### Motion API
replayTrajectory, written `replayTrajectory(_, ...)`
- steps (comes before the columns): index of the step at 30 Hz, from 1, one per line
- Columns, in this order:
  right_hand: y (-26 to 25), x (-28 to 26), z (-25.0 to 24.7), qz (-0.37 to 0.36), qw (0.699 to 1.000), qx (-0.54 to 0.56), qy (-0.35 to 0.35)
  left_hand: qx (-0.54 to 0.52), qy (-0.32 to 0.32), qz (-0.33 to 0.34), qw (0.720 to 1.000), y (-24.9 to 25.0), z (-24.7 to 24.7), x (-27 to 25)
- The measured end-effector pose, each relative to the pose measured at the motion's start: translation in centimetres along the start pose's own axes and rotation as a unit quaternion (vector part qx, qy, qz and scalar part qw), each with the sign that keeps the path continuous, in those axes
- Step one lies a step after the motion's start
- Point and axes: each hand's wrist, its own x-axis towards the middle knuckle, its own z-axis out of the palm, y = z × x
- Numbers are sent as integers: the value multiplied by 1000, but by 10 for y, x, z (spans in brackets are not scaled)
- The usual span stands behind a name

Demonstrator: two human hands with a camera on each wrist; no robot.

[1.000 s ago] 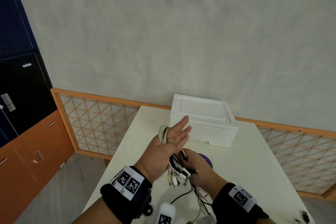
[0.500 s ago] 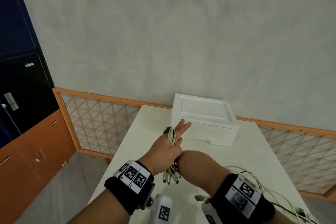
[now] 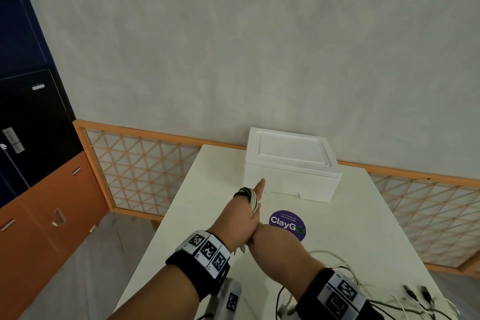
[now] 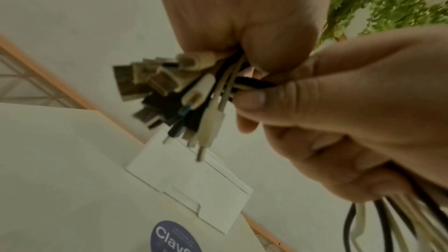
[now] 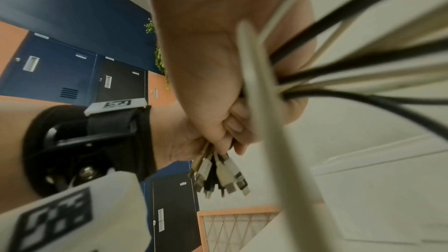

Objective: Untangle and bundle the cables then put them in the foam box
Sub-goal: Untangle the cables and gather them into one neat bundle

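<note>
My right hand (image 4: 351, 114) has swung under my left hand (image 3: 240, 218), gripping the black and white cables (image 4: 194, 91) it coils there; the left hand's grip I cannot tell, so bundling continues.

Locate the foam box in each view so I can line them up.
Head: foam box, lid on, at the table's far edge, centre right, beyond the left hand.
Left wrist: foam box, lower centre, under the dangling cable plugs.
Right wrist: pale surfaces at right, too blurred to tell.
Shared landmark: purple ClayGo sticker.
</note>
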Motion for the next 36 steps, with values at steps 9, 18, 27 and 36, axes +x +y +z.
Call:
replayTrajectory(9, -5, -2, 2, 81, 984, 157, 20, 10, -10, -8, 1000, -8, 1, 1)
replayTrajectory(18, -9, -10, -7, 47, 998, 32, 25, -12, -47, -64, 997, -45, 5, 12)
replayTrajectory(27, 15, -8, -37, 37, 994, 97, 16, -20, -35, 59, 997, -30, -11, 4)
replayTrajectory(36, 20, -4, -39, 33, 996, 80, 24, 272, -164, 91, 944, -19, -13, 7)
